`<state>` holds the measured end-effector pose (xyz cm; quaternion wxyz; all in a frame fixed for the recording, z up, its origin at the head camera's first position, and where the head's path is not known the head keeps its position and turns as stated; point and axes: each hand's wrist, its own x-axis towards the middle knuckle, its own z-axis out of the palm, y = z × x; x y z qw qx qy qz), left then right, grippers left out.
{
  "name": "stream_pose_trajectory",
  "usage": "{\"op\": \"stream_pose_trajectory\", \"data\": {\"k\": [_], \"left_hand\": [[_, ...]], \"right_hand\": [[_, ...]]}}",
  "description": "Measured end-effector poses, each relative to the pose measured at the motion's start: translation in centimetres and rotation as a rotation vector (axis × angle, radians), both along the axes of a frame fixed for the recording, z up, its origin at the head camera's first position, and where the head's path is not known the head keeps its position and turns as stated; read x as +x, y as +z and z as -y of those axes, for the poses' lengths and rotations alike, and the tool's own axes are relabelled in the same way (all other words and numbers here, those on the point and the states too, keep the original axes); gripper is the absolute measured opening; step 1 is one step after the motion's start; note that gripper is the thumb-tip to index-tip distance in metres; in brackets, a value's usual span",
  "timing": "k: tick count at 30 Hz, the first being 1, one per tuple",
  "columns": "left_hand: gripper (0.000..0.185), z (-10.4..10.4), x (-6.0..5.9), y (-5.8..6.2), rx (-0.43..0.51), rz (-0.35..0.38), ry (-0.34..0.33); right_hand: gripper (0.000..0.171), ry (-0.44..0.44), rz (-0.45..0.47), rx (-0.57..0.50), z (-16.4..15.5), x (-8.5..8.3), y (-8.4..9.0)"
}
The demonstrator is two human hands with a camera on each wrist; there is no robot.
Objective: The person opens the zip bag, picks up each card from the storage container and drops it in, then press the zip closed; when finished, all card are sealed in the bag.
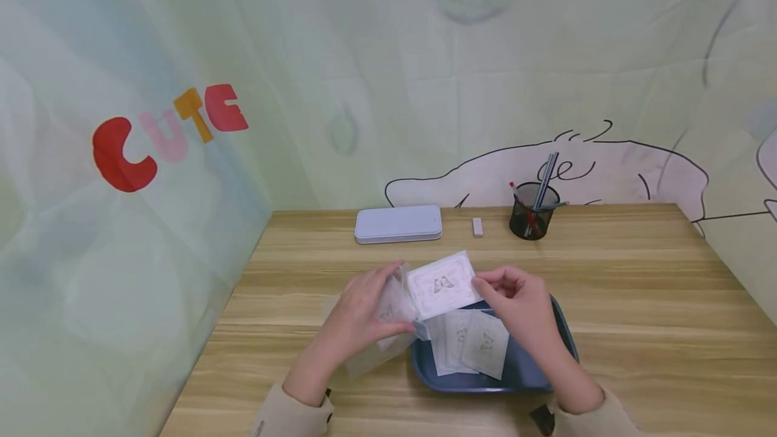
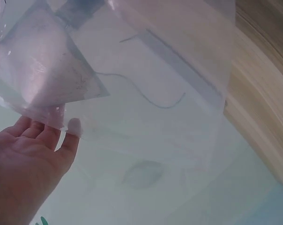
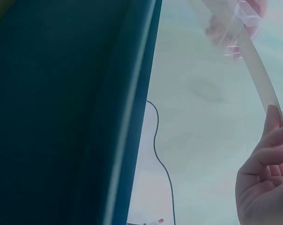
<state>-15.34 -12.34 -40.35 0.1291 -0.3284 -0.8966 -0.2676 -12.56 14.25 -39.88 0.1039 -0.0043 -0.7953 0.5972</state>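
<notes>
In the head view my left hand (image 1: 358, 312) grips a clear plastic bag (image 1: 398, 297) at its opening. Through its film a pale piece with a corner (image 2: 48, 65) shows in the left wrist view. Between the thumb and fingertips of my right hand (image 1: 523, 302) is a white rectangular card (image 1: 442, 284) with a butterfly print, its left end at the bag's mouth. Seen nearly edge-on in the right wrist view, the card (image 3: 258, 70) spans between both hands. Several similar white cards (image 1: 485, 344) lie overlapping in a dark blue tray (image 1: 527, 376) below.
Along the back of the wooden table (image 1: 637, 302) are a pale lilac case (image 1: 398, 224), a small white eraser-like block (image 1: 477, 227) and a black mesh pen cup (image 1: 530, 214) with pens. A printed cloth backdrop (image 1: 340, 86) hangs behind and to the left.
</notes>
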Motion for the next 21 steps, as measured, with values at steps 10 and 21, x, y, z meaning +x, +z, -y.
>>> {"op": "stream_pose_trajectory", "data": {"k": [10,21], "left_hand": [[0.103,-0.1,0.0,-0.1,-0.001,-0.008,-0.016],[0.101,-0.4,0.1,0.0,0.004,0.006,-0.02]], "right_hand": [[0.017,0.02,0.052,-0.014,0.5,-0.1,0.1],[0.012,0.092,0.046,-0.006,2.0,-0.3,-0.2]]}}
